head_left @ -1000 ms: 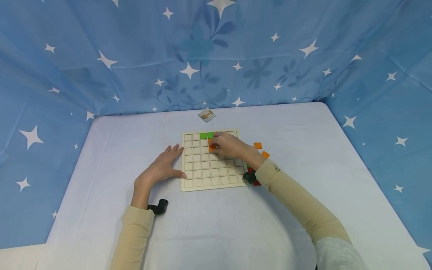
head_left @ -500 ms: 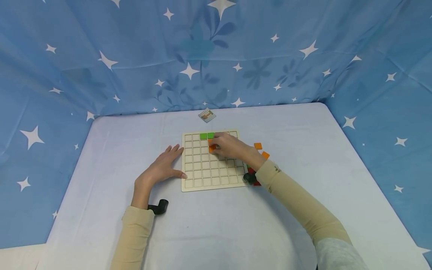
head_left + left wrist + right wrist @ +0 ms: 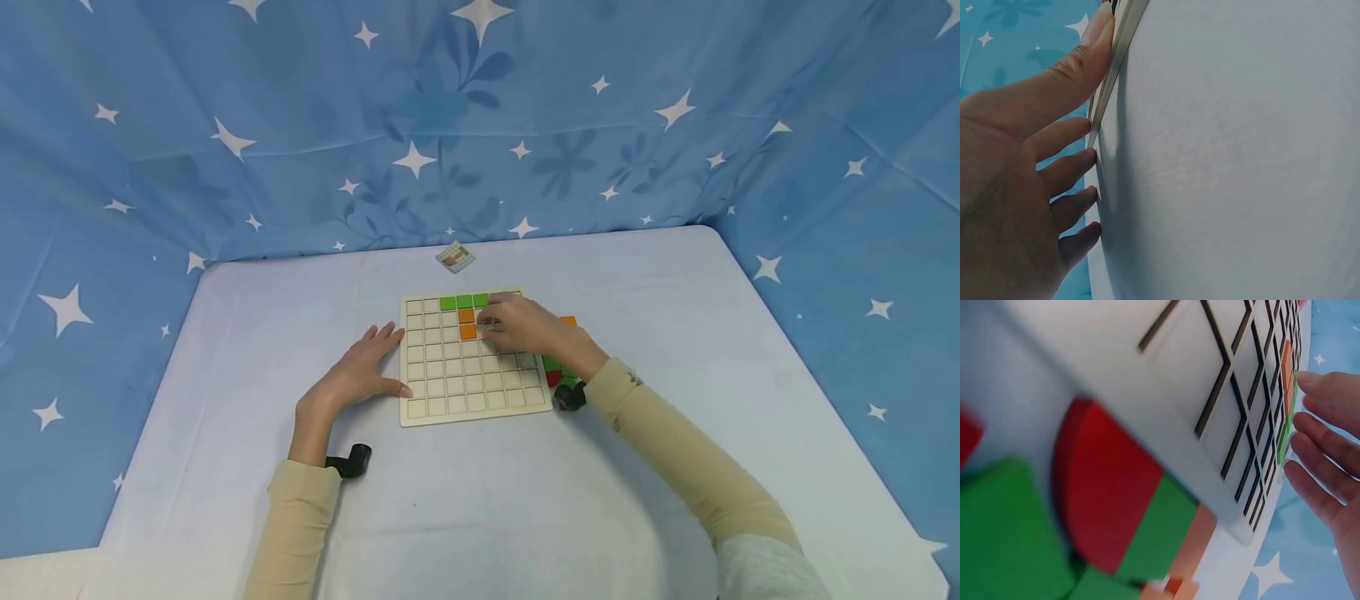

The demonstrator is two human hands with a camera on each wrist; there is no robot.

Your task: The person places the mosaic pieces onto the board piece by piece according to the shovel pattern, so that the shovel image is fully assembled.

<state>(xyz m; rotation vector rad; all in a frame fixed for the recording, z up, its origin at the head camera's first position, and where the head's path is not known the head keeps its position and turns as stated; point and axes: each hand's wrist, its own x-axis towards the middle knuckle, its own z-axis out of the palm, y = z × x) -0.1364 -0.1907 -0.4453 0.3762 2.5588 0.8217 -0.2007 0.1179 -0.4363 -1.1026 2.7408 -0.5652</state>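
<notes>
The pale grid board (image 3: 435, 408) lies flat, with green tiles (image 3: 464, 302) in its far row and two orange tiles (image 3: 467, 324) below the middle one. My left hand (image 3: 360, 367) has its fingers spread, thumb and a fingertip at the board's left edge; the left wrist view shows this hand (image 3: 1029, 150) along the board's edge (image 3: 1116, 56). Over the upper right of the board, my right hand (image 3: 525, 323) is just right of the orange tiles. In the right wrist view its fingers (image 3: 1319, 440) are relaxed beside the orange tile (image 3: 1286, 375), with nothing visible between them.
Loose orange (image 3: 567, 322), green (image 3: 551, 363) and red (image 3: 553, 378) pieces lie right of the board, partly behind the right wrist. A small patterned card (image 3: 455, 257) lies beyond the board. Blue star-printed cloth (image 3: 300, 183) hangs behind the table.
My right hand has let go at the orange tiles and shifted slightly right, uncovering both of them and a third green tile. My left hand keeps its place at the board's edge.
</notes>
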